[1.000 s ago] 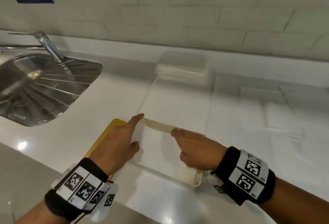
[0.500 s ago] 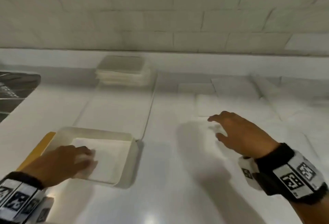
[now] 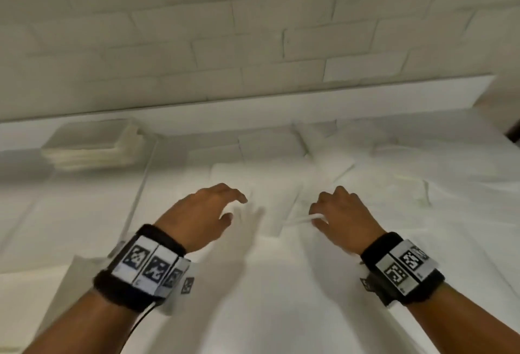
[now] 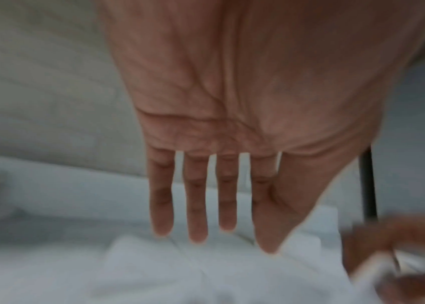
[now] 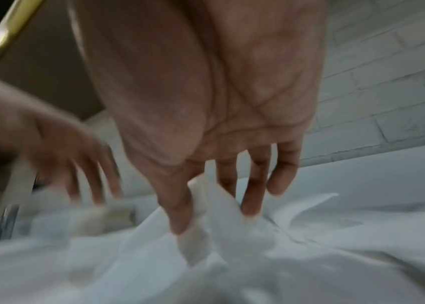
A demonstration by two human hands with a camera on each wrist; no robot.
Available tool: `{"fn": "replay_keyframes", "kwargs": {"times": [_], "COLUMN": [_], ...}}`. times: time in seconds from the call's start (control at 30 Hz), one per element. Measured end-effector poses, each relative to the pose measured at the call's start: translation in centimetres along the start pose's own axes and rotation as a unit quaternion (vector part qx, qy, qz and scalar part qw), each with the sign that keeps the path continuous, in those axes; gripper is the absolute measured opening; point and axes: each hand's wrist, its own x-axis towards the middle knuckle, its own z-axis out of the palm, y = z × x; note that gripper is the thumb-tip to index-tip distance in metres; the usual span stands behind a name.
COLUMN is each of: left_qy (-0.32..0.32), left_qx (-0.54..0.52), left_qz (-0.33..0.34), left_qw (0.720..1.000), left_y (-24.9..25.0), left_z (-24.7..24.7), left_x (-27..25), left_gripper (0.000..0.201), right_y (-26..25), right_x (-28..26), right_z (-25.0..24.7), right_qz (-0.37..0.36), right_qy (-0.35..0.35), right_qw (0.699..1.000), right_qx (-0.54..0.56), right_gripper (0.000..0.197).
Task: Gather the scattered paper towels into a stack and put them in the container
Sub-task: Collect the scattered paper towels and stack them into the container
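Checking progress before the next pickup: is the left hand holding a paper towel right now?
No. In the left wrist view the left hand is spread flat with straight fingers above the paper towels, gripping nothing.

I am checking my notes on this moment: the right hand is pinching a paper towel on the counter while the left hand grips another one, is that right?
Not quite. The right hand does pinch a paper towel, but the left hand grips nothing: the left wrist view shows its fingers straight and spread above the towels, holding none.
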Motion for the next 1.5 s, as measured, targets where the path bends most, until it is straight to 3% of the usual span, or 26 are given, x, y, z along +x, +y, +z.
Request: {"fn": "replay_keyframes", "kwargs": {"times": [0.17, 0.27, 0.33, 0.4, 0.47, 0.53, 0.57, 0.63, 0.7, 0.77, 0.83, 0.87, 0.93, 1.0, 1.1, 1.2, 1.27, 1.37, 1.43, 1.5], "left_qy": [-0.079, -0.126, -0.109, -0.075, -0.069, -0.072, -0.061, -0.017, -0.016, -0.041, -0.051, -0.049, -0.037, -0.020, -0.009, -0.001, 0.044, 0.085, 0.058, 0.026], "left_qx": [0.036, 0.064, 0.108, 0.147, 0.130, 0.071, 0.032, -0.015, 0.022, 0.071, 0.075, 0.059, -0.018, -0.118, -0.215, -0.217, -0.264, -0.470, -0.516, -0.559], "left_qz": [0.038, 0.022, 0.015, 0.015, 0.007, -0.025, -0.052, -0.112, -0.152, -0.177, -0.205, -0.219, -0.245, -0.263, -0.282, -0.254, -0.210, -0.136, -0.075, -0.055], "left_qw": [0.996, 0.990, 0.988, 0.986, 0.989, 0.995, 0.996, 0.993, 0.988, 0.981, 0.975, 0.973, 0.969, 0.957, 0.935, 0.943, 0.940, 0.868, 0.851, 0.827], "left_y": [2.1, 2.5, 3.0, 3.5, 3.4, 3.3, 3.5, 4.3, 5.2, 5.8, 5.5, 5.3, 4.5, 3.8, 3.0, 3.1, 3.8, 6.8, 9.0, 10.8], "left_z": [4.3, 5.1, 5.2, 5.2, 5.2, 4.8, 4.4, 4.0, 4.2, 4.9, 5.4, 5.5, 5.5, 5.4, 5.0, 4.1, 3.2, 1.7, 1.4, 1.7], "left_x": [6.8, 9.4, 10.3, 10.4, 10.3, 10.4, 10.6, 11.6, 12.9, 13.9, 14.8, 15.2, 15.7, 16.0, 15.8, 14.9, 13.5, 10.4, 8.6, 7.4], "left_gripper": [0.076, 0.081, 0.065, 0.045, 0.033, 0.025, 0.026, 0.046, 0.067, 0.074, 0.068, 0.070, 0.081, 0.086, 0.074, 0.034, 0.013, 0.019, 0.022, 0.018], "right_y": [1.7, 4.2, 6.0, 7.5, 8.3, 8.6, 8.5, 8.0, 7.2, 6.6, 6.2, 6.0, 5.7, 5.3, 5.1, 5.0, 4.7, 4.4, 3.8, 3.0], "right_x": [-3.1, -5.5, -6.4, -6.9, -7.0, -6.7, -6.6, -6.2, -6.1, -6.0, -5.8, -5.7, -5.4, -5.2, -4.9, -4.4, -4.2, -4.1, -3.8, -3.3], "right_z": [-4.6, -7.7, -8.5, -8.4, -8.0, -7.5, -7.3, -6.8, -6.1, -5.3, -4.7, -4.4, -3.8, -3.4, -3.2, -3.3, -3.3, -3.0, -2.9, -2.8], "right_qz": [0.043, 0.114, 0.139, 0.164, 0.174, 0.171, 0.168, 0.166, 0.157, 0.142, 0.137, 0.145, 0.164, 0.157, 0.140, 0.119, 0.106, 0.096, 0.096, 0.116], "right_qy": [0.136, 0.164, 0.177, 0.172, 0.154, 0.132, 0.115, 0.071, 0.025, -0.007, -0.019, -0.010, 0.023, 0.052, 0.075, 0.079, 0.076, 0.081, 0.069, 0.064], "right_qw": [0.970, 0.905, 0.824, 0.713, 0.600, 0.519, 0.488, 0.418, 0.338, 0.298, 0.311, 0.343, 0.440, 0.495, 0.494, 0.474, 0.468, 0.472, 0.474, 0.445], "right_qx": [0.195, 0.377, 0.521, 0.660, 0.766, 0.827, 0.849, 0.890, 0.928, 0.944, 0.940, 0.928, 0.882, 0.853, 0.855, 0.869, 0.874, 0.873, 0.872, 0.886], "right_gripper": [0.027, 0.025, 0.022, 0.016, 0.016, 0.028, 0.034, 0.040, 0.055, 0.071, 0.068, 0.056, 0.030, 0.022, 0.036, 0.049, 0.055, 0.060, 0.057, 0.049]}}
